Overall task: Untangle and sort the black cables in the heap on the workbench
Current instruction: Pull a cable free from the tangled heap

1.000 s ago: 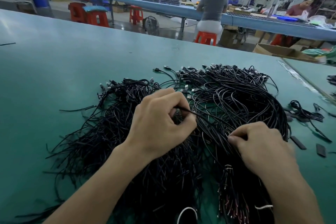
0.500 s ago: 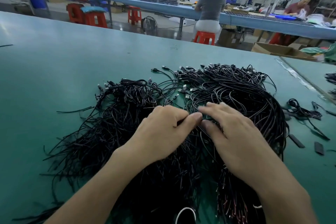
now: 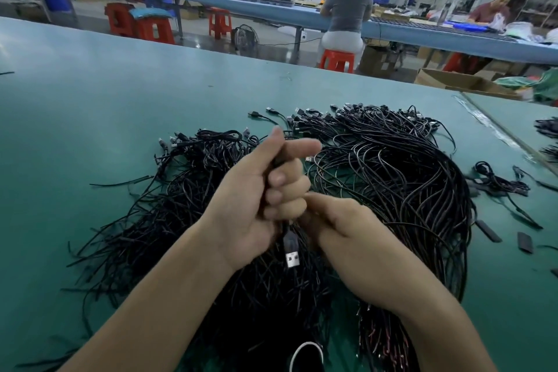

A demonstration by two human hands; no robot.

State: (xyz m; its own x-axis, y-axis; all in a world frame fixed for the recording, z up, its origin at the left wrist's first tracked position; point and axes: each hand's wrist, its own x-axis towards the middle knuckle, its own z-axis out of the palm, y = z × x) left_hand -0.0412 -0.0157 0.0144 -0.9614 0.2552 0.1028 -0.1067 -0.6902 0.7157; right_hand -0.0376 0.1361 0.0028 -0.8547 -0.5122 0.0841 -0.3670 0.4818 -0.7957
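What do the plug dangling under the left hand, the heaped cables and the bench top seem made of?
Plug: bright metal shell, silvery glint, in a matte black body, probably plastic. Cables: black, slightly glossy jackets, likely rubber or PVC. Bench top: smooth green mat with soft sheen, possibly rubber.

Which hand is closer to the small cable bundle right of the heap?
Right. The right hand lies left of the small bundle; the left hand is farther left, gripping a cable.
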